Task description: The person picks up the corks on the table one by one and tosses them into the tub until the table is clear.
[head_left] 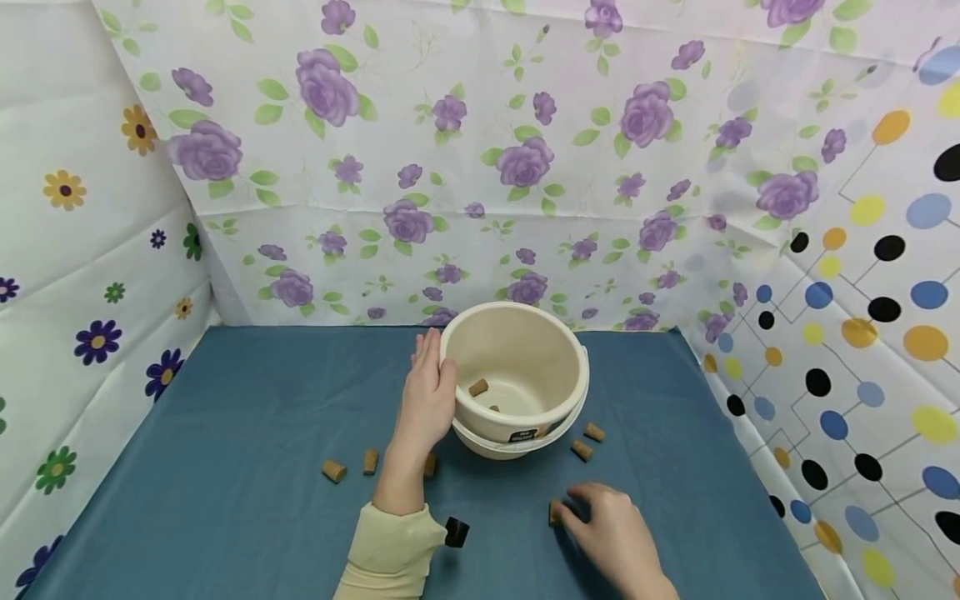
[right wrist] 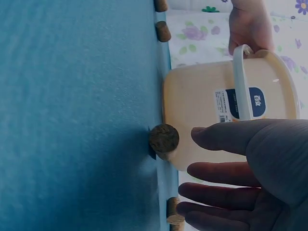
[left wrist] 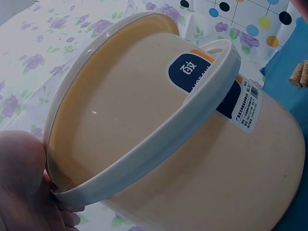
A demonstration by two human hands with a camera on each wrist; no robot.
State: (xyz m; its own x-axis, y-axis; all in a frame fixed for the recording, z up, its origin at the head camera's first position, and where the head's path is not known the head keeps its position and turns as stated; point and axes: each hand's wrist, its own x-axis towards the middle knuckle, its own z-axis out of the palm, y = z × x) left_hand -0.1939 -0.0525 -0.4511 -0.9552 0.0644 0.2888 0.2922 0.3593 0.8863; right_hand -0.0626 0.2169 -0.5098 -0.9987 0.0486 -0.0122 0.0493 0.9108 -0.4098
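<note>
A cream bucket [head_left: 517,333] with a white carrying handle [left wrist: 159,144] stands on the blue cloth, and cork stoppers [head_left: 478,387] lie inside it. My left hand [head_left: 429,396] rests against the bucket's left side, fingers straight and thumb by the rim; the left wrist view shows that hand [left wrist: 24,173] at the rim near the handle's end. On the cloth in front of the bucket, my right hand [head_left: 611,529] is beside a cork stopper [head_left: 554,512]. In the right wrist view, that hand [right wrist: 240,178] has its thumb and fingers apart, just short of the cork [right wrist: 164,140].
Two corks [head_left: 582,450] lie right of the bucket. Further corks [head_left: 333,471] lie to its left, one partly behind the left forearm. A small black block [head_left: 456,532] sits at the left cuff. Patterned sheets [head_left: 525,167] enclose the blue cloth [head_left: 262,517] at back and sides.
</note>
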